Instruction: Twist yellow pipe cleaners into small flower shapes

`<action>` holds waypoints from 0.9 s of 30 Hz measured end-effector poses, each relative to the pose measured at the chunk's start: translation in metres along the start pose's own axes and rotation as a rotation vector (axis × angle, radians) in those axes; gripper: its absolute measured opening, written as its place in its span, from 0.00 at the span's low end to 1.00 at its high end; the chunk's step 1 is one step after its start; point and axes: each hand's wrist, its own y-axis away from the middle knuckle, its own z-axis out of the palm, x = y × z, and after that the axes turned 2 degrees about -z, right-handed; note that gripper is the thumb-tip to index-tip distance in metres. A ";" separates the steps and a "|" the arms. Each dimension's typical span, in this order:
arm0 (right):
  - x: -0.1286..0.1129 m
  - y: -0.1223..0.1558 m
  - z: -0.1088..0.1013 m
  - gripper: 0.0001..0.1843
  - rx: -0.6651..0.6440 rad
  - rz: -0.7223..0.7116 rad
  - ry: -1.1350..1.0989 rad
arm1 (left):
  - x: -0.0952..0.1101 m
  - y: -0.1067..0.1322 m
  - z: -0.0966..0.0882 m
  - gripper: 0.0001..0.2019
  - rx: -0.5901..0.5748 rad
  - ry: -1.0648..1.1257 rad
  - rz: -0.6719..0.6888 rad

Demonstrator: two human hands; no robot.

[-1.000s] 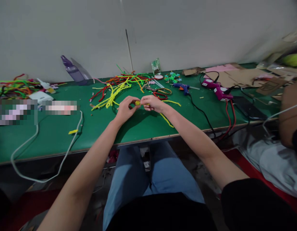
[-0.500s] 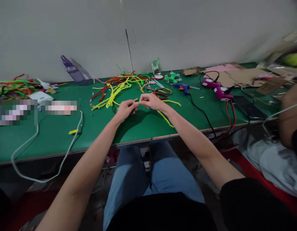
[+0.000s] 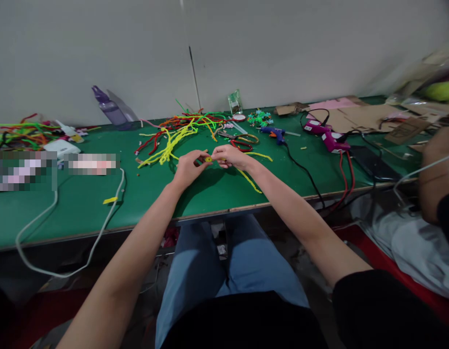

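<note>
My left hand pinches a small round yellow piece that looks like a coiled pipe cleaner. Fingertips of my right hand are closed at the same piece from the other side, with a bit of yellow showing between them. Both hands are held just above the green table. A yellow pipe cleaner shows below my right wrist, and another yellow end sticks out beyond it. Behind the hands lies a heap of yellow pipe cleaners, with red, orange and green ones further back.
Red-and-gold-handled scissors lie behind my right hand. To the right are a blue glue gun with its black cable, magenta devices, and cardboard. A purple bottle leans at the wall. Another person's arm is at far right.
The fingers have shifted and turned slightly, so the round yellow piece now shows between the two hands. My right hand sits a little lower.
</note>
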 end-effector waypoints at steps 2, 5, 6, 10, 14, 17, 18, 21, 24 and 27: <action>0.003 -0.002 0.001 0.09 0.001 -0.012 -0.016 | -0.002 0.000 0.001 0.09 0.007 -0.024 -0.007; 0.007 -0.006 0.001 0.09 0.019 -0.090 0.007 | -0.004 0.000 0.002 0.07 -0.001 0.026 -0.056; 0.009 -0.007 0.002 0.09 0.024 -0.129 0.031 | -0.004 -0.001 0.002 0.07 -0.012 0.058 -0.084; 0.013 -0.010 0.000 0.08 0.039 -0.296 0.191 | -0.001 -0.002 0.002 0.07 -0.088 0.198 -0.192; 0.015 -0.010 -0.002 0.08 0.062 -0.377 0.318 | 0.002 -0.004 0.002 0.14 -0.164 0.287 -0.279; 0.014 -0.010 -0.001 0.08 0.064 -0.327 0.273 | 0.003 -0.003 0.002 0.13 -0.141 0.234 -0.267; 0.014 -0.010 -0.001 0.09 0.067 -0.293 0.240 | 0.003 -0.003 0.002 0.12 -0.112 0.202 -0.242; 0.011 -0.009 0.000 0.09 0.068 -0.196 0.161 | 0.003 -0.002 0.002 0.12 -0.029 0.149 -0.169; 0.010 -0.009 0.001 0.09 0.043 -0.167 0.140 | 0.002 -0.002 0.002 0.11 -0.012 0.169 -0.176; 0.013 -0.009 0.001 0.08 0.042 -0.212 0.176 | -0.002 -0.004 0.002 0.09 -0.076 0.227 -0.236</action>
